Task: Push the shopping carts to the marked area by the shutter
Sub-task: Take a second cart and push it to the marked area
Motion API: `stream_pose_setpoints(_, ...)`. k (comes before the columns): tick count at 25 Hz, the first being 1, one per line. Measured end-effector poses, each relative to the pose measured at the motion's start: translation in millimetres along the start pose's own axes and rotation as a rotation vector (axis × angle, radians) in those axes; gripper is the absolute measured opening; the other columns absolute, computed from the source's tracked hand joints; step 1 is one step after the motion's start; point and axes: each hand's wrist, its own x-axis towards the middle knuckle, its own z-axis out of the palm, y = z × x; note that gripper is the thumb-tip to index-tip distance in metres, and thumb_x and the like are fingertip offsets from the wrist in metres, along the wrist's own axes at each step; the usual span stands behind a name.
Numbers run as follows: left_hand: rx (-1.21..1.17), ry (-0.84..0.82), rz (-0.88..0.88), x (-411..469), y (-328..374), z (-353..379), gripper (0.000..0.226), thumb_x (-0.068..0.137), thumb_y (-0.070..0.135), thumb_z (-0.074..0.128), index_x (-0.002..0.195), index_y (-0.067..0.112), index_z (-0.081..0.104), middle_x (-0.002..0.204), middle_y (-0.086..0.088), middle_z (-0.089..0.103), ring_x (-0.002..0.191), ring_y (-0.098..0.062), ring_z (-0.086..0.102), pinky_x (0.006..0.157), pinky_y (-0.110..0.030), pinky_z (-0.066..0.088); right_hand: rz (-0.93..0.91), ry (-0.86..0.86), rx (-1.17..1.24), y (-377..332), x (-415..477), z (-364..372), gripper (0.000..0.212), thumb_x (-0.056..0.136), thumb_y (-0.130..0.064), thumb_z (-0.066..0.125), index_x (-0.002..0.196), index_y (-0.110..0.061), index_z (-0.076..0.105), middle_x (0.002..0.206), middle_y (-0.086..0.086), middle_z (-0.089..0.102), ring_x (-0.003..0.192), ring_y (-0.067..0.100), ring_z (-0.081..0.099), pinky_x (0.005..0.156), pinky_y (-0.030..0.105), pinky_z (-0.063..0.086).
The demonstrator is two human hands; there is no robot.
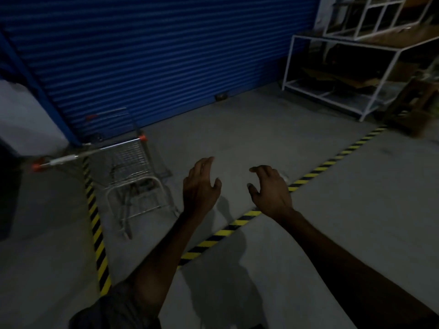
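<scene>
Cart (133,167) stands inside the striped tape (238,221) by the shutter (154,55), apparently parked. Left hand (200,186) and right hand (270,189) hover, fingers (204,163) released

You face a blue, horizontally ribbed shutter (154,55), yellow-and-black striped tape (240,222) on grey floor (237,127), a silver wire-grid cart (133,162) with orange handle caps (142,138), and a white rack (288,65).

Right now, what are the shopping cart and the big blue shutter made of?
The shopping cart looks like shiny bare metal wire: a see-through grid basket, with orange, probably plastic, handle ends. The shutter seems painted blue metal, from its even horizontal ribs.
</scene>
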Motion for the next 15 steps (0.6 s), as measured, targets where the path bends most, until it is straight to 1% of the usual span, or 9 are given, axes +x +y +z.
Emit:
stream_pose_setpoints(4,-0.039,0.006,0.079,-24.7,79.6,26.1,0.063,0.084,0.030,0.064,0.145,0.021,0.050,0.146,-0.002,0.052,0.127,-0.026,0.053,0.094,-0.042,0.045,0.072,0.054,-0.023,53.5,-54.5,-55.7,0.042,0.095,-0.031,0.066,0.133,-0.016,0.057,0.132,0.009,0.058,0.116,0.033,0.055,0.088,0.045,0.050)
stream_pose_setpoints(6,-0.052,-0.006,0.135,-43.5,126.7,40.4,0.062,0.084,0.032,0.061,0.144,0.022,0.052,0.145,-0.001,0.053,0.127,-0.025,0.053,0.094,-0.041,0.045,0.108,0.078,-0.024,81.7,-88.3,-84.2,0.043,0.093,-0.031,0.067,0.132,-0.018,0.056,0.131,0.007,0.058,0.117,0.032,0.055,0.088,0.045,0.051)
stream_pose_setpoints(8,-0.084,-0.039,0.182,-62.7,176.7,57.7,0.060,0.084,0.033,0.061,0.143,0.022,0.052,0.146,0.000,0.052,0.129,-0.025,0.052,0.095,-0.041,0.043,0.162,0.090,-0.051,111.1,-124.7,-112.2,0.044,0.091,-0.032,0.067,0.131,-0.020,0.055,0.129,0.006,0.058,0.116,0.033,0.055,0.087,0.047,0.051)
stream_pose_setpoints(11,-0.144,-0.114,0.242,-90.0,250.3,86.7,0.060,0.085,0.030,0.065,0.143,0.022,0.052,0.147,-0.001,0.051,0.130,-0.027,0.051,0.097,-0.043,0.043,0.262,0.113,-0.112,156.6,-176.9,-154.5,0.045,0.092,-0.033,0.067,0.133,-0.020,0.055,0.130,0.007,0.057,0.114,0.033,0.055,0.086,0.046,0.050)
stream_pose_setpoints(15,-0.207,-0.203,0.383,-119.5,342.2,120.0,0.060,0.085,0.027,0.067,0.143,0.022,0.050,0.146,0.000,0.051,0.129,-0.028,0.052,0.097,-0.047,0.045,0.419,0.186,-0.165,215.2,-240.1,-211.0,0.044,0.093,-0.033,0.068,0.133,-0.020,0.055,0.133,0.006,0.057,0.115,0.031,0.056,0.088,0.045,0.050)
